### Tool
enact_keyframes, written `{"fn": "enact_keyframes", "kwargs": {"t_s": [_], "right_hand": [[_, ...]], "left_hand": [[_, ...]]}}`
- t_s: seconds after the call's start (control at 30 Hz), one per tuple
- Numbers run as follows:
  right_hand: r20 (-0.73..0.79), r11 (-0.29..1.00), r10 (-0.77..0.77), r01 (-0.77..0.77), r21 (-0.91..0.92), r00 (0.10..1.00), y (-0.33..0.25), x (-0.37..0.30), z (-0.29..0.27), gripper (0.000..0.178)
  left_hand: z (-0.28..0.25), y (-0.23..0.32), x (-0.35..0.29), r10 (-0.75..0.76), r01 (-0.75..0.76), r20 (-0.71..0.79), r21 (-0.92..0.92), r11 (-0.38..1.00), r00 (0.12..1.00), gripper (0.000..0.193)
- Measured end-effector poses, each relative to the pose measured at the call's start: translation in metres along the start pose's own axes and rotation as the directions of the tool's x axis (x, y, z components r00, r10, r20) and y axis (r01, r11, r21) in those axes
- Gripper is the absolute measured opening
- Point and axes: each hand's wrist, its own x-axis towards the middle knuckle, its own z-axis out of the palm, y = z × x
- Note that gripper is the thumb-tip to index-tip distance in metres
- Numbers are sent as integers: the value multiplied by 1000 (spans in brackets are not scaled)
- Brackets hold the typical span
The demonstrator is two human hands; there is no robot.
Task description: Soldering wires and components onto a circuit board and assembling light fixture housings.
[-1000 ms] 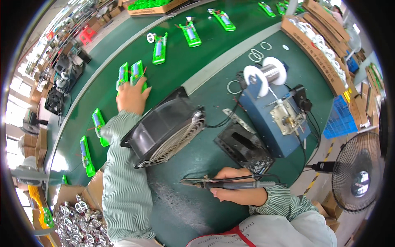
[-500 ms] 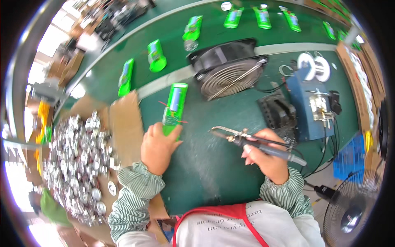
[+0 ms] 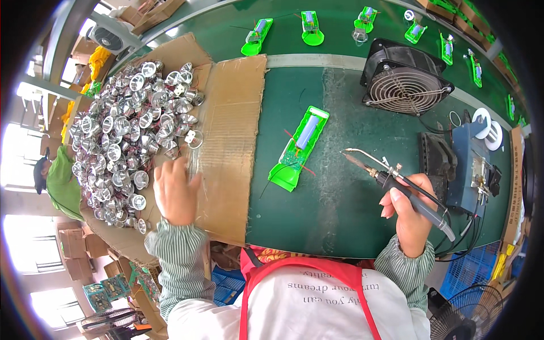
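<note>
Wires point(image 3: 309, 170) splay from the green case point(image 3: 298, 148) lying on the desk point(image 3: 283, 221) and could scorch should the soldering iron point(image 3: 388, 180), gripped in the right hand point(image 3: 413, 221), drift over. Whether the left hand point(image 3: 177, 192) has an open or closed grip (blur hides the fingertips beside the lamp cups point(image 3: 127, 136)) cannot be told; snagged cups might spill.

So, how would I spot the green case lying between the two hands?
Find the dark green tabletop right of the brown cardboard flap. On it, between the left hand and right hand, lies an open, bright green case with a blue cylinder inside. Similar cases line up beyond the pale strip; this one alone lies on the near side.
</note>
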Motion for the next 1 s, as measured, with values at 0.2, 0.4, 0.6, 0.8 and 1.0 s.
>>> {"fn": "enact_keyframes", "kwargs": {"t_s": [0.2,0.4,0.6,0.8,1.0], "right_hand": [[39,1000,-8,7,22,999,-4,-1,8,15],[142,999,10,-15,37,990,-2,1,13,15],[127,1000,11,-11,3,992,-3,3,15,15],[147,1000,7,-9,16,989,-3,8,25,14],[156,999,3,-9,37,988,0,8,22,14]], "left_hand": [[51,-33,10,-28,28,-20,19,999,999,22],[39,-4,13,7,4,32,-346,938,999,12],[9,-10,8,140,-129,49,-182,975,989,51],[44,-37,8,94,-92,7,-139,986,996,23],[31,5,10,54,-64,-36,-458,887,998,10]]}}
